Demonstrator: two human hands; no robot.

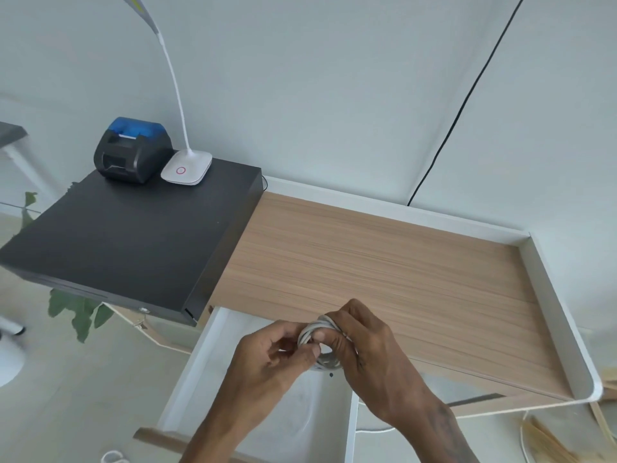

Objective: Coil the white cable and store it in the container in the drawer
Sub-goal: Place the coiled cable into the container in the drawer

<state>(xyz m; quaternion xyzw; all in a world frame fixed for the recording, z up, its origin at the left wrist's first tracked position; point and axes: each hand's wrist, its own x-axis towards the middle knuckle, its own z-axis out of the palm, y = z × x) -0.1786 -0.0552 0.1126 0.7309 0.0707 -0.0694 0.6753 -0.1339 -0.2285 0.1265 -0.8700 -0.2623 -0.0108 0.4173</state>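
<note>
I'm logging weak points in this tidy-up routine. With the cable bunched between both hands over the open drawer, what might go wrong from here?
1. The white cable is a small coil pinched by the left hand and right hand; loosening either grip may let the loops spring apart.
2. The hands block the view into the drawer, so the container cannot be seen and the coil might miss it.
3. The coil is held near the desk edge, so it might catch there when lowered.
</note>
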